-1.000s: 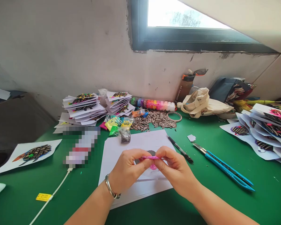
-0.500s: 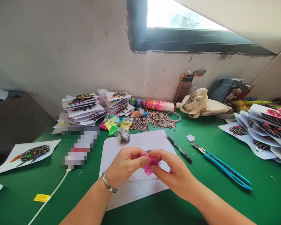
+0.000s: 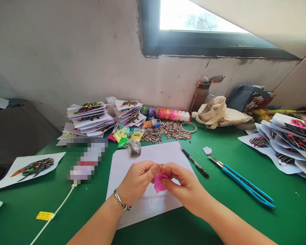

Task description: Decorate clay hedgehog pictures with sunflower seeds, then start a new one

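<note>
Between my hands is a small packet of pink modelling clay [image 3: 159,184] in clear plastic, held over a stack of white paper [image 3: 130,217]. My left hand [image 3: 136,178], with a silver bracelet at the wrist, pinches its upper left side between thumb and fingers. Thumb and fingers of my right hand [image 3: 181,185] grip the packet's right side. Loose clear film seems to hang below it. A bag of dark clay [image 3: 135,148] lies at the paper's far edge, and a black pen [image 3: 195,162] rests along its right side.
A blue utility knife [image 3: 247,185] lies on the green table at right, blade exposed. Sunflower seeds [image 3: 168,131], coloured clay bags [image 3: 123,134] and a tape roll [image 3: 189,127] sit behind the paper. Stacked seed pictures [image 3: 91,120] stand at left, others [image 3: 290,143] at right. A white cable [image 3: 63,204] crosses the left.
My left hand has shifted slightly, its thumb now pointing higher. More of the pink packet shows between the hands, and the paper's near left edge has moved a little.
</note>
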A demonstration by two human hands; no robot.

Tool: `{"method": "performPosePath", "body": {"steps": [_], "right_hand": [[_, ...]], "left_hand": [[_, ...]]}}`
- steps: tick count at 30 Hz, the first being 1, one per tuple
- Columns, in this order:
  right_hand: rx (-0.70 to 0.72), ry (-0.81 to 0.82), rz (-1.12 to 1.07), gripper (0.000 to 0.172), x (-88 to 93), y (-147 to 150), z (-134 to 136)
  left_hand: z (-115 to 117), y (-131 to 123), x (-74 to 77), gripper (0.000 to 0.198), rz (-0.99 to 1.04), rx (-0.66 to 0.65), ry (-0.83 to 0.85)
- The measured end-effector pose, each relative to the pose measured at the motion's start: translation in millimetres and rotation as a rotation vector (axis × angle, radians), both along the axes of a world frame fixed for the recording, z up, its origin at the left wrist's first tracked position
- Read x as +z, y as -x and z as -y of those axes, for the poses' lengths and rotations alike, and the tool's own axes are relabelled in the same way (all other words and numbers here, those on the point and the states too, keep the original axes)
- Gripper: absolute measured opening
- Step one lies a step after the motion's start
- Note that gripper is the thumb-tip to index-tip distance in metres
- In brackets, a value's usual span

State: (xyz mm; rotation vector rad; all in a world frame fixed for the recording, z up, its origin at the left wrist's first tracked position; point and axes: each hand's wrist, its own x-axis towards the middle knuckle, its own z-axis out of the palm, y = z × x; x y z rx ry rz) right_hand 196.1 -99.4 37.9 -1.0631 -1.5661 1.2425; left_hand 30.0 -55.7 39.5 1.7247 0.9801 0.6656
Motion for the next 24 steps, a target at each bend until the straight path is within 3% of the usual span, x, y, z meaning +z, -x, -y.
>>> {"method": "performPosePath", "body": {"steps": [5, 11, 19, 24], "right_hand": [[0.046, -0.03, -0.01, 0.019, 3.9, -3.4, -2.1], [0.084, -0.183, 0.204, 0.016, 8.5, -8.8, -1.8], [0.006, -0.076, 0.147, 0.009, -0.5, -4.0, 0.3], [0.066, -0.047, 0.072, 0.016, 3.0, -5.7, -0.5]], "left_hand": [[-0.5, 0.2, -0.8, 0.042, 0.009, 0.021, -0.005], [3.3, -5.4, 0.0, 0.044, -0.019, 0.034, -0.046], [-0.2, -1.3, -2.2, 0.046, 0.013, 0.018, 0.025], [-0.7, 0.5, -0.6, 0.043, 0.008, 0.031, 0.072]]}}
